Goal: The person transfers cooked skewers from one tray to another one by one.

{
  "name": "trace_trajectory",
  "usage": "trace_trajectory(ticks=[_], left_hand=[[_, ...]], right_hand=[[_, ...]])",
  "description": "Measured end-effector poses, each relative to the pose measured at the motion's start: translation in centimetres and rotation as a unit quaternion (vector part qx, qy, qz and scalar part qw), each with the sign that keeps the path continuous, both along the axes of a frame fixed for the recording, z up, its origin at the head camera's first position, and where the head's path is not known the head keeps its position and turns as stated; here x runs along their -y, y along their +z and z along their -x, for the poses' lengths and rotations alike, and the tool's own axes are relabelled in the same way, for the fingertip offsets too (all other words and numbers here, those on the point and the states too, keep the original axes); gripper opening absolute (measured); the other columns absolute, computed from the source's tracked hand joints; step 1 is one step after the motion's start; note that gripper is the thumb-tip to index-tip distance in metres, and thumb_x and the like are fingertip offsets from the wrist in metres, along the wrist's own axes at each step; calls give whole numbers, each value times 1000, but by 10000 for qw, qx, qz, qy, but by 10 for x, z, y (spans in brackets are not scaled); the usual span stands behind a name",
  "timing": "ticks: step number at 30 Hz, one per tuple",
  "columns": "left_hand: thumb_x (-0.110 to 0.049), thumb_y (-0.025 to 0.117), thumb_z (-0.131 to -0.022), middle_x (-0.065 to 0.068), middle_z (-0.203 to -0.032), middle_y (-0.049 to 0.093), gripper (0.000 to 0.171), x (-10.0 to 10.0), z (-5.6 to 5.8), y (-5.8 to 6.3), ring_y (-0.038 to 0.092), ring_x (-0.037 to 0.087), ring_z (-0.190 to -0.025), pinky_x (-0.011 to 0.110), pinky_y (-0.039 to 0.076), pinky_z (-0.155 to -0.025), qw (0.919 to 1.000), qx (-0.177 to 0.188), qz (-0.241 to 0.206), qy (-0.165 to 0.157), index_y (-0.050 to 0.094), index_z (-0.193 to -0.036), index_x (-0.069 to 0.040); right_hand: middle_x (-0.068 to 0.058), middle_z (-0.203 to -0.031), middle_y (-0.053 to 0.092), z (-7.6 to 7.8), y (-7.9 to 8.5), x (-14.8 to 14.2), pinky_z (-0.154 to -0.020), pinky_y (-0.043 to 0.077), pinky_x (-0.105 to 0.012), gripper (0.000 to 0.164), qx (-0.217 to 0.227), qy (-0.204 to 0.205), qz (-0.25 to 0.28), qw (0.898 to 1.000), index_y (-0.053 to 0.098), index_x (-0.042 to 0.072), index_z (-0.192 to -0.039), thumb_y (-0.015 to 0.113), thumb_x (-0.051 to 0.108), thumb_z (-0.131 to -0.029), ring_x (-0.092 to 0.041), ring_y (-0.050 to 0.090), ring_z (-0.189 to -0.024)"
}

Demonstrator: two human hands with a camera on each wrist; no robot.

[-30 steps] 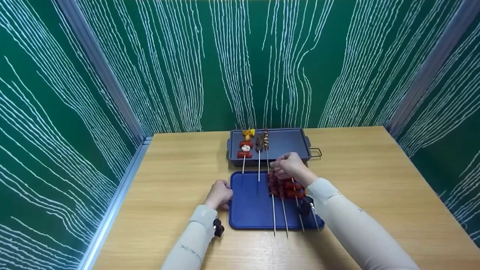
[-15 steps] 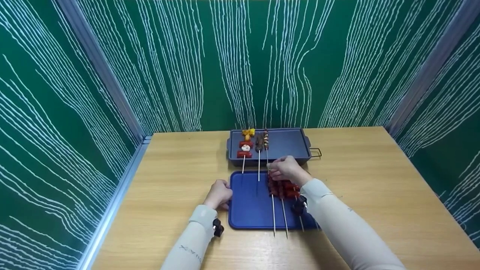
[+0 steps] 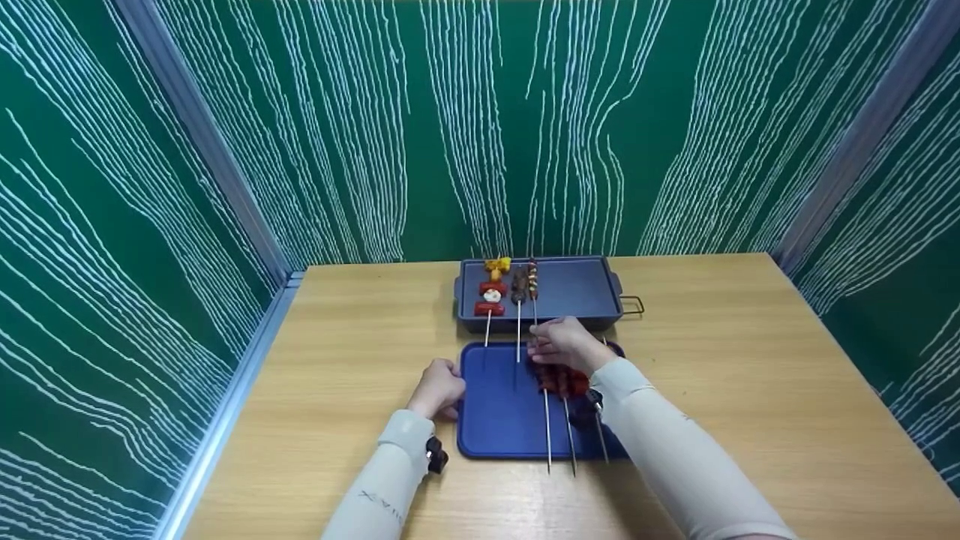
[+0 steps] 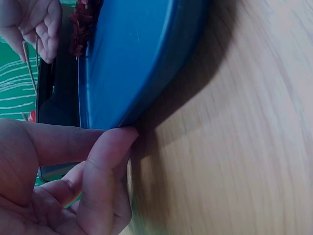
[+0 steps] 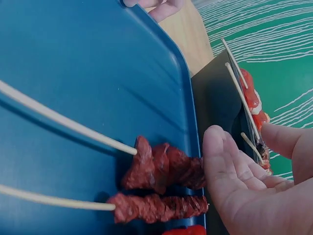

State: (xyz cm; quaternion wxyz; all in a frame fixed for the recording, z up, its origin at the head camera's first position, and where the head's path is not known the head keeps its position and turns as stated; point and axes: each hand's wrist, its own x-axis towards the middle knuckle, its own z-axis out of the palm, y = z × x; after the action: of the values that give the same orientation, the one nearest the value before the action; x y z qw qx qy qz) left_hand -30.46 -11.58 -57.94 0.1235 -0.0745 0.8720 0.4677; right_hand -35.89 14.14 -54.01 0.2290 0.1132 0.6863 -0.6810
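Note:
My left hand (image 3: 439, 386) pinches the left rim of a blue tray (image 3: 495, 412) between thumb and fingers; the left wrist view shows the thumb (image 4: 110, 152) at the edge. My right hand (image 3: 564, 343) is over the tray's far side, at the front of a dark grill pan (image 3: 577, 289). In the right wrist view its thumb and fingers are spread apart, with the stick end of a thin skewer (image 5: 252, 147) showing between them. That skewer's food end (image 3: 532, 279) lies on the pan. Dark red meat skewers (image 5: 164, 166) lie on the tray below the hand.
On the pan's left side lie a vegetable skewer (image 3: 491, 292) and a dark meat skewer (image 3: 519, 285), sticks jutting over the front edge. A wire handle (image 3: 634, 304) extends from the pan's right. Green walls with white lines surround the wooden table (image 3: 360, 330).
My right hand has moved a little left and nearer, along the thin skewer's stick, covering more of the tray's meat skewers. My left hand has stayed at the tray rim.

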Motion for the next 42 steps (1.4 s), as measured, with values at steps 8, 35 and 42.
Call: trace_trajectory(ticks=[8, 35, 42], left_hand=[[4, 47, -87, 6, -77, 53, 20, -2, 0, -2, 59, 17, -40, 28, 57, -35, 10000, 6, 0, 11, 45, -78, -14], [1, 46, -91, 7, -74, 54, 22, -1, 1, 0, 58, 18, -39, 29, 56, -35, 10000, -5, -34, -10, 44, -76, -14], [2, 47, -93, 7, -76, 55, 19, -1, 1, 0, 58, 18, -40, 29, 57, -36, 10000, 80, 40, -28, 46, -80, -13]], right_hand=[[-9, -88, 72, 3, -1, 5, -70, 68, -24, 35, 127, -258, 159, 9995, 53, -14, -140, 50, 5, -111, -16, 71, -75], [-5, -73, 68, 3, 20, -1, -59, 61, -21, 16, -182, -524, 509, 9972, 59, -3, -109, 45, -10, -106, -11, 65, -61], [-5, -75, 69, -2, 28, -4, -61, 63, -22, 15, -219, -426, 459, 9978, 60, -3, -114, 47, -7, -107, -11, 67, -63]])
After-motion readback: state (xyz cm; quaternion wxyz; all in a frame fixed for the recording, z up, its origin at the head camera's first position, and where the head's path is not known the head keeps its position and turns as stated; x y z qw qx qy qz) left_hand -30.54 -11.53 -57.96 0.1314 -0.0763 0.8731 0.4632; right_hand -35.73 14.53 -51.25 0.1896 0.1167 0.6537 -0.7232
